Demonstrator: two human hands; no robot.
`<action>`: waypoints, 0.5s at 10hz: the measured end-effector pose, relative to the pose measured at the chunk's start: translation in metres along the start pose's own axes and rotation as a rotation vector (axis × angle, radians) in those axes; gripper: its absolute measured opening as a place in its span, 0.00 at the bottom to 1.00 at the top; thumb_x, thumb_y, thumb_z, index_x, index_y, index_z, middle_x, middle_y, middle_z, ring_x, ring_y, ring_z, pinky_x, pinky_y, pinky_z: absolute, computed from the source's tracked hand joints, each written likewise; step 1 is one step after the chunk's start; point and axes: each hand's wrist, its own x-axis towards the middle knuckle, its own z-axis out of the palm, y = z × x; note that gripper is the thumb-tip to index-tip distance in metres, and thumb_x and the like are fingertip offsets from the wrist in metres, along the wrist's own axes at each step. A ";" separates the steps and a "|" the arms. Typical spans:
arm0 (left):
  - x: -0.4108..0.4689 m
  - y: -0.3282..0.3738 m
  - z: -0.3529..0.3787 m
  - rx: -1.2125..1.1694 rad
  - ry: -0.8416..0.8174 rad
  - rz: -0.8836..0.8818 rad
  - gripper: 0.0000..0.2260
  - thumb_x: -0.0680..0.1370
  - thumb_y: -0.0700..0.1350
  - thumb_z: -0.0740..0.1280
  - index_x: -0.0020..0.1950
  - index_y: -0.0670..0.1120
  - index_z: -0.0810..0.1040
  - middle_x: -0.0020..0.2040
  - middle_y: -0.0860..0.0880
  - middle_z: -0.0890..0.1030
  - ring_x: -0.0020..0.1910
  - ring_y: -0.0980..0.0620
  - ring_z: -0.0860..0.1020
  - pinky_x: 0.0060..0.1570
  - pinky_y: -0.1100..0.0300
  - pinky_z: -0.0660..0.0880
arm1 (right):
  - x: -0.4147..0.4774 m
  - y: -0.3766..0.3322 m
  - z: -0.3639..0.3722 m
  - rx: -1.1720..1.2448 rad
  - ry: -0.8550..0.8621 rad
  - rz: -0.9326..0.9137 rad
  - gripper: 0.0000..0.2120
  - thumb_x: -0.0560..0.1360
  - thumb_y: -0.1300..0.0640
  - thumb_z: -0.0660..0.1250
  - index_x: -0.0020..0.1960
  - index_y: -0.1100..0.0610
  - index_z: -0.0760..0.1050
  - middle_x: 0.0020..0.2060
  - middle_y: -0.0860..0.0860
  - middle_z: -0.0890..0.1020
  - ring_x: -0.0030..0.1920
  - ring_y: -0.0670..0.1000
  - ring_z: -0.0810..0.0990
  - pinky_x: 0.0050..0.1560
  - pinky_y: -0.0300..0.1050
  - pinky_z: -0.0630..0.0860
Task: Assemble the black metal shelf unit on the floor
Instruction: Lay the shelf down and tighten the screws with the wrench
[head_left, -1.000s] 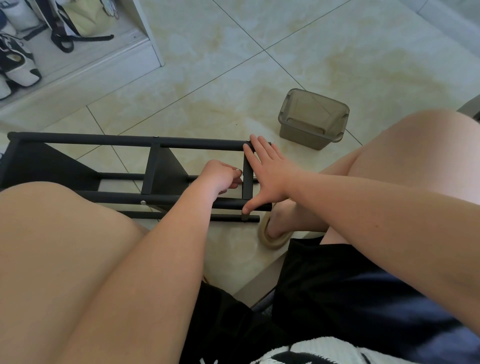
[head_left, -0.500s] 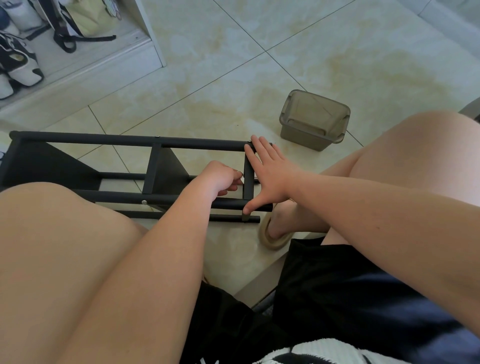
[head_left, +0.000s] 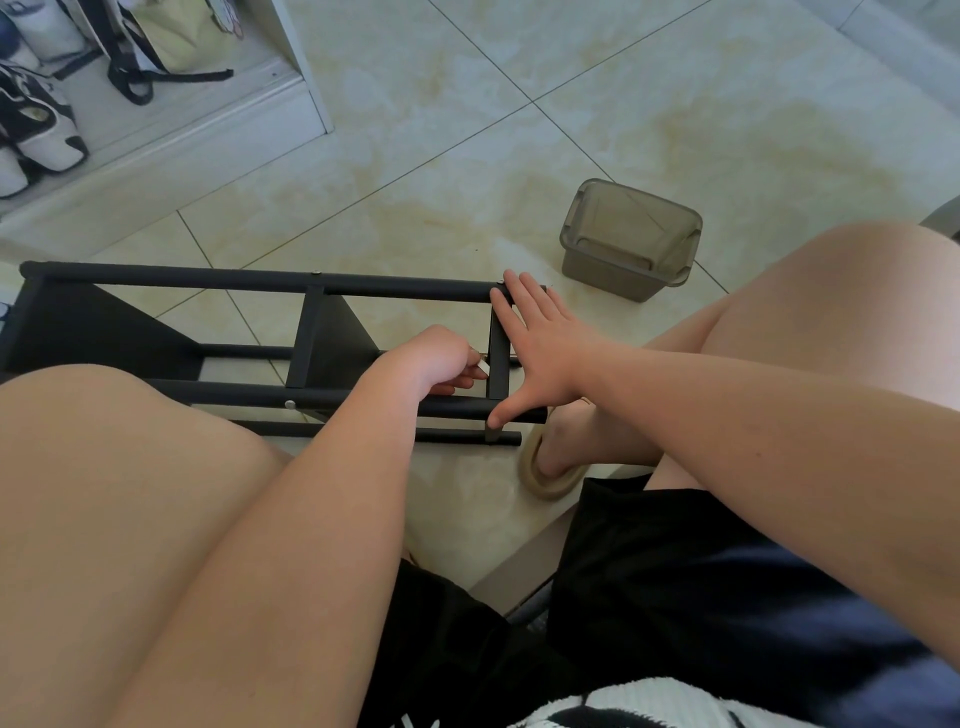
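- Shelf (head_left: 260, 283) lies on its side on the floor (head_left: 415, 130), just in front of the knees. The long black rails run left to right.
- Its left end runs off the picture's edge, and the left thigh covers part of the near rails.
- Right hand (head_left: 540, 348) lies flat over the end bar with a wide grip. The fingers are straight and spread, with their tips up at the far rail and the thumb down on the near rail.
- Left hand (head_left: 436, 358) is inside the frame, just beside that end bar, showing only its back, with the fingers curled under.
- A pale bit (head_left: 483, 370) shows at the left fingertips, touching the bar. It's too small to name, and I can't tell whether the grip holds it.
- Two screw heads show, one on the far rail and one on the near rail. The joints under the hands are hidden.
- Brown box (head_left: 631, 239) sits on the tiles well beyond the right hand. Its inside is murky.
- Sandal (head_left: 545, 478) is on a foot just beside the shelf's right end, half hidden by the right forearm.
- Shoes (head_left: 41, 130) and a bag (head_left: 176, 36) sit top left, cut off by the edge.
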 end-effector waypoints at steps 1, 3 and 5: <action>0.000 -0.001 -0.002 0.019 -0.003 0.029 0.09 0.84 0.43 0.59 0.45 0.47 0.75 0.26 0.56 0.81 0.35 0.58 0.78 0.39 0.62 0.75 | 0.000 0.000 0.000 0.004 0.000 -0.002 0.74 0.57 0.16 0.63 0.80 0.60 0.30 0.79 0.59 0.30 0.79 0.59 0.29 0.80 0.57 0.35; 0.000 -0.005 -0.010 0.078 -0.043 0.137 0.08 0.83 0.43 0.60 0.46 0.49 0.76 0.34 0.56 0.84 0.41 0.58 0.80 0.47 0.59 0.76 | 0.001 0.001 0.001 -0.004 0.004 -0.002 0.74 0.57 0.15 0.63 0.80 0.60 0.30 0.79 0.60 0.30 0.79 0.59 0.29 0.80 0.57 0.36; -0.003 -0.009 -0.017 0.171 -0.079 0.189 0.09 0.83 0.44 0.61 0.46 0.51 0.77 0.38 0.57 0.85 0.43 0.58 0.80 0.48 0.60 0.75 | 0.001 0.001 0.002 0.010 0.006 0.000 0.75 0.56 0.15 0.63 0.80 0.59 0.31 0.79 0.59 0.30 0.79 0.58 0.29 0.79 0.56 0.35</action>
